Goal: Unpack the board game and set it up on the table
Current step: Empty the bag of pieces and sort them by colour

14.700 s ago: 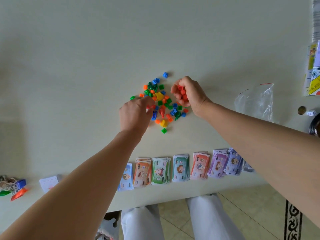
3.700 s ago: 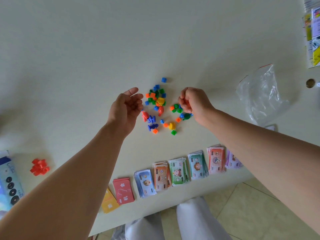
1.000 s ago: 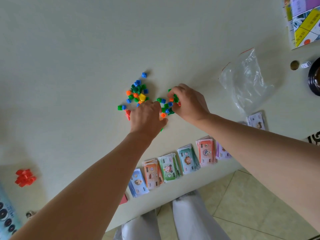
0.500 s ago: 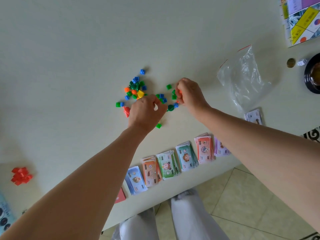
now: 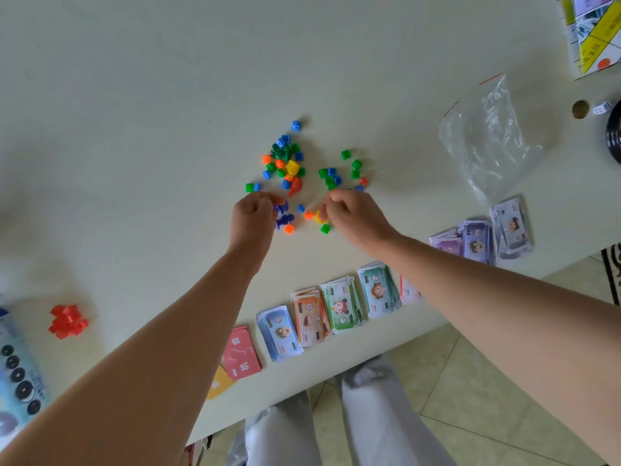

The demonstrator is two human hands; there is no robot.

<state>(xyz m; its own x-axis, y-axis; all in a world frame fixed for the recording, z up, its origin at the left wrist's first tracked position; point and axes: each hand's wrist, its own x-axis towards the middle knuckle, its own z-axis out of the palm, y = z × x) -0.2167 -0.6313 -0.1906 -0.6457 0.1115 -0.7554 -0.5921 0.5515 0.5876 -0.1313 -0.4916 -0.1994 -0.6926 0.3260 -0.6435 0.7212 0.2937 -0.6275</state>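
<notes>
Nearest: pale trousers (image 5: 369,415) below the table (image 5: 134,129) edge. Along that edge, play-money stacks (image 5: 339,307) in a row. The R forearm covers most of one stack, and the purple ones sit at the R end by the corner. Red card (image 5: 240,356) at the row's L end. Yellow card (image 5: 218,385) beside it, half hidden by the L forearm. Far L: red pieces (image 5: 67,321) in a small heap, and a printed box (image 5: 16,371) cut off by the frame. Mid-table: L hand (image 5: 252,220) w/ fingers curled, tips at the dark-blue pawns (image 5: 282,213); can't tell if it grips one. R hand (image 5: 353,216) pinches a yellow piece (image 5: 319,215), mostly hidden by its fingertips. Loose pieces (image 5: 285,163) lie scattered just beyond both hands, in two clusters. Farther R: crumpled plastic bag (image 5: 487,142), then coin (image 5: 580,109) and die (image 5: 601,107) side by side, and a dark round object (image 5: 615,136) cut by the R edge. Board (image 5: 591,35) is in the far R corner, only partly in frame. Widest open tabletop is L of and beyond the pieces.
</notes>
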